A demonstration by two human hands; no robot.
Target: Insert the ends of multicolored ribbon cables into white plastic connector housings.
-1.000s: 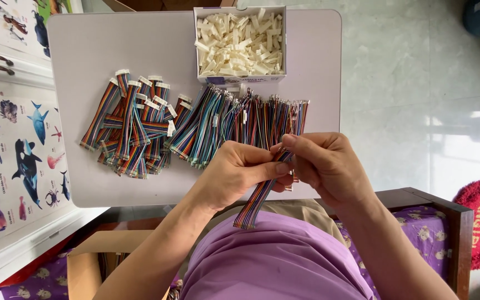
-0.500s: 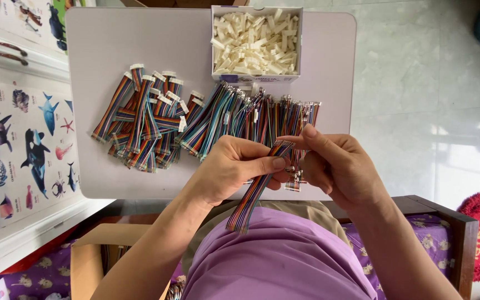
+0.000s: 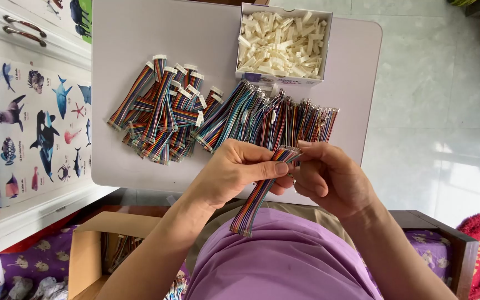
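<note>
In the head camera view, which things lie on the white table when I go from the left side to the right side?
Pile of rainbow ribbon cables with white connectors → pile of rainbow ribbon cables with bare ends. Farther back, the box of white connectors stands above the second pile. The left hand and right hand pinch one ribbon cable.

A home room: sea-animal poster (image 3: 34, 128), tiled floor (image 3: 434, 111), folding table (image 3: 140, 39).
</note>
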